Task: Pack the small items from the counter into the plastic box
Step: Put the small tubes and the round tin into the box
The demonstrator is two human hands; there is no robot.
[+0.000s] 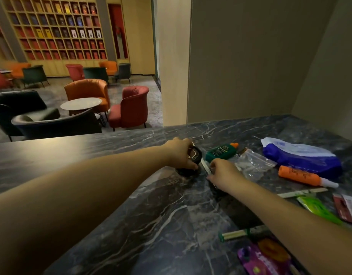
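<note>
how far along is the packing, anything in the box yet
No plastic box is in view, so nothing shows as packed. In hand: the left hand grips a round black tin; the right hand pinches a thin white stick. Left on the counter: green bottle, orange tube, zip bag.

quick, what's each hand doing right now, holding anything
Left hand: closed on the black round tin, resting on the counter.
Right hand: grip pinched on a thin white strip beside the tin.
</note>
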